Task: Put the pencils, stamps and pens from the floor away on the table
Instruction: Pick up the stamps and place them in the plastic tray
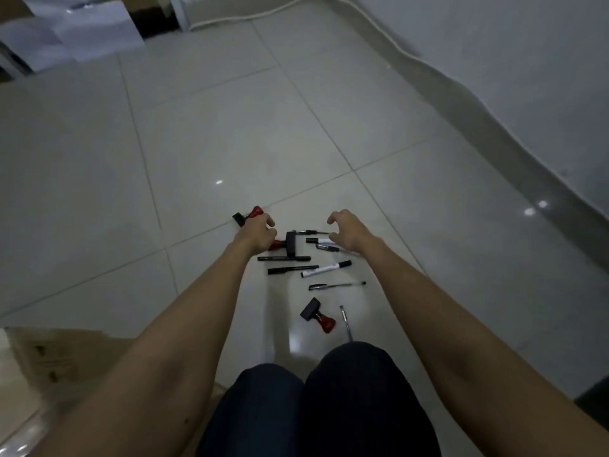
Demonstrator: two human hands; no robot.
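While the left hand [258, 234] grips a red-handled stamp [253, 214], the empty, loosely curled right hand [346, 230] hovers over a marker [319, 241] lying three-to-nine beneath it.

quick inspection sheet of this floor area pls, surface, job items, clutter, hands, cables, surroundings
surface: pale glossy floor tiles, glare spots.
job's things: three red-handled stamps, one in the left hand, one beside it, one near the knees; pens and markers scattered between.
clutter: papers far left.
grippers: left hand grips a stamp; right hand open above the pens.
cables: white cable along the wall.
surroundings: grey wall.
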